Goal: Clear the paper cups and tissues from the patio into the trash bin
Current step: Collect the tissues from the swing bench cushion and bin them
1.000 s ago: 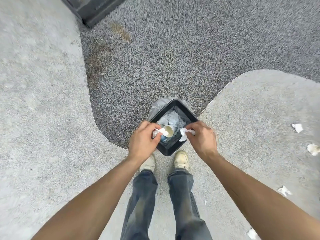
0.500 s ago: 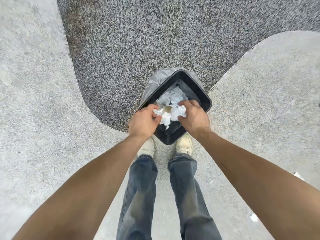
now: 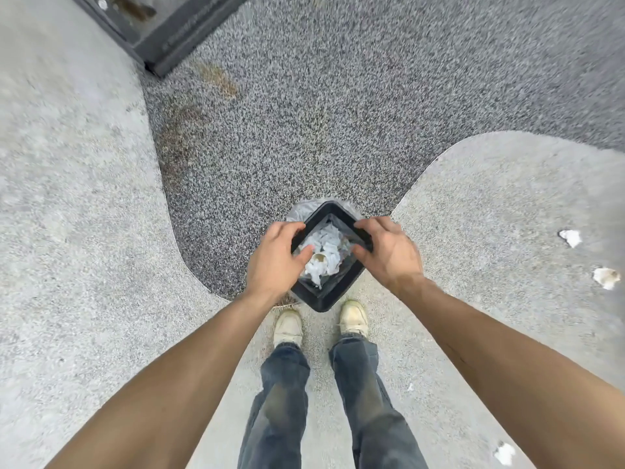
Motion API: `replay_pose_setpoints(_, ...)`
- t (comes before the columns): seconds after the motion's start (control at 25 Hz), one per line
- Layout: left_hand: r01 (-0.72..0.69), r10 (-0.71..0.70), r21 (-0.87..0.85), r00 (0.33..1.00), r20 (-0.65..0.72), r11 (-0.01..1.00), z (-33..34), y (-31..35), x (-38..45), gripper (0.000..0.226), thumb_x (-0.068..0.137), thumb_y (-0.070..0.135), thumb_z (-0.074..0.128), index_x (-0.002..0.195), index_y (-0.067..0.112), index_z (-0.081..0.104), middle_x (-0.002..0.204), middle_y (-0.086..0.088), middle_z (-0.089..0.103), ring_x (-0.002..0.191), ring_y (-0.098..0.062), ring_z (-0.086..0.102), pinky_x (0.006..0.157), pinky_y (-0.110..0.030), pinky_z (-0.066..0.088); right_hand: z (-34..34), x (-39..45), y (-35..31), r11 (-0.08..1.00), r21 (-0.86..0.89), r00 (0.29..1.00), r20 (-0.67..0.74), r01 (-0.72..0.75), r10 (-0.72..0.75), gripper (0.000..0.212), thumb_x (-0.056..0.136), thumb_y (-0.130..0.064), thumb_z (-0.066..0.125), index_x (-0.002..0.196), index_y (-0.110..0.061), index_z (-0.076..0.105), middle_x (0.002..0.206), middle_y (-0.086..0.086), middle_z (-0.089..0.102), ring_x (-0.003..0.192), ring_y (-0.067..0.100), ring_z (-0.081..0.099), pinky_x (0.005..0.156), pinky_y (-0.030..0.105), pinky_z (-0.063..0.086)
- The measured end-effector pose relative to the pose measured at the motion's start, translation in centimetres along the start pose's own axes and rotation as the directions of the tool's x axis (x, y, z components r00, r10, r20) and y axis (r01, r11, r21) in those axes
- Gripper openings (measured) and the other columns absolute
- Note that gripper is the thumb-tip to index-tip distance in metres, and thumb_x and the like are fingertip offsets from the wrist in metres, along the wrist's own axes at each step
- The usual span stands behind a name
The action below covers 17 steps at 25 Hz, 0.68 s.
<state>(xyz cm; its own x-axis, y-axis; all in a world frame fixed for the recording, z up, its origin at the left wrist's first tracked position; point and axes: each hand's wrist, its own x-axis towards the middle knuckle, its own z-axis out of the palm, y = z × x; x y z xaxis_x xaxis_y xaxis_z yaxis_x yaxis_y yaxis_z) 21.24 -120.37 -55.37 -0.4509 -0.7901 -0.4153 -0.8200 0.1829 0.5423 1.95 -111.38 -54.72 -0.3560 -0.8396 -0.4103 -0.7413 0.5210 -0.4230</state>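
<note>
Over bin (image 3: 329,299) rim (black), empty hands.

trash bin (image 3: 323,301): black, my clear liner inside
tissues (image 3: 326,247): white, crumpled
paper cup (image 3: 318,257): beige rim
my jeans (image 3: 284,401): faded blue
my shoes (image 3: 287,326): cream
patio (image 3: 338,113): speckled dark and pale grey

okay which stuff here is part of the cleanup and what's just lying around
Part of the job: trash bin, paper cup and tissues inside it, crumpled tissues on the patio.
Just there: dark door frame, brown stain.
</note>
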Motion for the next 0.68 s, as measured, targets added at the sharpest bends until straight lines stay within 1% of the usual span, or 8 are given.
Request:
replay_pose_setpoints(0.04, -0.041, 0.041, -0.003, 0.999, -0.01, 0.999, -1.6, 1.1, -0.5, 0.052, 0.089, 0.044, 0.06, 0.137, 0.03, 0.045, 0.136, 0.009, 0.045, 0.098, -0.004, 0.054, 0.076, -0.02, 0.049, -1.9, -0.9, -0.7, 1.0, -0.007, 0.999, -0.031, 0.013, -0.014, 0.04, 0.087, -0.035, 0.061, 0.125, -0.032, 0.049, 0.118, -0.007, 0.051, 0.101, 0.014, 0.052, 0.082, 0.031, 0.045)
replay_pose_setpoints(0.08, -0.087, 0.087, -0.002, 0.996, -0.023, 0.996, -3.2, 2.2, -0.9, 0.054, 0.088, 0.044, 0.06, 0.137, 0.029, 0.045, 0.137, 0.01, 0.044, 0.107, -0.003, 0.049, 0.086, -0.024, 0.048, -3.7, -1.7, -1.5, 1.0, -0.014, 0.998, -0.064, 0.025, -0.026, 0.041, 0.087, -0.037, 0.062, 0.125, -0.032, 0.049, 0.119, -0.007, 0.052, 0.103, 0.014, 0.051, 0.085, 0.034, 0.044)
replay_pose_setpoints(0.12, -0.142, 0.142, 0.011, 0.989, -0.04, 0.99, -5.1, 3.5, -1.3, 0.056, 0.086, 0.045, 0.06, 0.137, 0.028, 0.045, 0.138, 0.01, 0.044, 0.114, -0.003, 0.045, 0.096, -0.033, 0.044, -5.7, -2.4, -2.3, 0.999, -0.022, 0.994, -0.097, 0.037, -0.039, 0.042, 0.086, -0.039, 0.062, 0.125, -0.032, 0.049, 0.122, -0.007, 0.053, 0.107, 0.015, 0.05, 0.088, 0.036, 0.042)
replay_pose_setpoints(0.2, -0.245, 0.249, 0.07, 0.967, -0.06, 0.967, -9.2, 6.2, -2.4, 0.06, 0.085, 0.049, 0.059, 0.14, 0.028, 0.043, 0.144, 0.009, 0.041, 0.125, -0.006, 0.04, 0.107, -0.044, 0.032, -10.1, -4.1, -4.1, 0.998, -0.037, 0.984, -0.168, 0.055, -0.061, 0.045, 0.085, -0.044, 0.061, 0.127, -0.033, 0.05, 0.129, -0.008, 0.052, 0.117, 0.015, 0.047, 0.095, 0.038, 0.038)
replay_pose_setpoints(0.28, -0.331, 0.344, 0.15, 0.936, -0.074, 0.932, -13.3, 9.1, -3.3, 0.064, 0.086, 0.057, 0.052, 0.143, 0.032, 0.038, 0.15, 0.008, 0.035, 0.135, -0.011, 0.034, 0.11, -0.043, 0.023, -14.6, -6.0, -5.8, 0.995, -0.064, 0.961, -0.261, 0.076, -0.09, 0.048, 0.083, -0.05, 0.06, 0.127, -0.034, 0.05, 0.133, -0.008, 0.051, 0.123, 0.014, 0.044, 0.098, 0.041, 0.037)
replay_pose_setpoints(0.44, -0.454, 0.5, 0.276, 0.857, -0.124, 0.847, -21.1, 15.4, -5.9, 0.069, 0.084, 0.071, 0.036, 0.145, 0.039, 0.028, 0.156, 0.01, 0.026, 0.142, -0.012, 0.026, 0.114, -0.041, 0.013, -23.0, -10.6, -8.9, 0.986, -0.146, 0.9, -0.414, 0.081, -0.135, 0.057, 0.081, -0.063, 0.049, 0.13, -0.034, 0.046, 0.138, -0.007, 0.048, 0.132, 0.019, 0.038, 0.103, 0.046, 0.038)
replay_pose_setpoints(0.56, -0.528, 0.598, 0.351, 0.792, -0.127, 0.774, -24.8, 20.0, -7.9, 0.076, 0.082, 0.08, 0.027, 0.148, 0.043, 0.018, 0.16, 0.011, 0.016, 0.147, -0.012, 0.014, 0.12, -0.044, 0.009, -27.8, -14.6, -9.9, 0.977, -0.21, 0.861, -0.493, 0.024, -0.127, 0.066, 0.079, -0.07, 0.039, 0.136, -0.037, 0.039, 0.145, -0.004, 0.044, 0.14, 0.022, 0.029, 0.108, 0.047, 0.032)
replay_pose_setpoints(0.68, -0.62, 0.697, 0.383, 0.711, -0.097, 0.685, -26.6, 25.0, -9.8, 0.08, 0.08, 0.084, 0.025, 0.15, 0.044, 0.014, 0.162, 0.011, 0.009, 0.149, -0.011, 0.004, 0.12, -0.044, 0.001, -31.3, -19.5, -9.4, 0.966, -0.245, 0.812, -0.578, -0.08, -0.079, 0.07, 0.08, -0.073, 0.036, 0.14, -0.037, 0.036, 0.148, -0.002, 0.041, 0.142, 0.024, 0.025, 0.109, 0.045, 0.029)
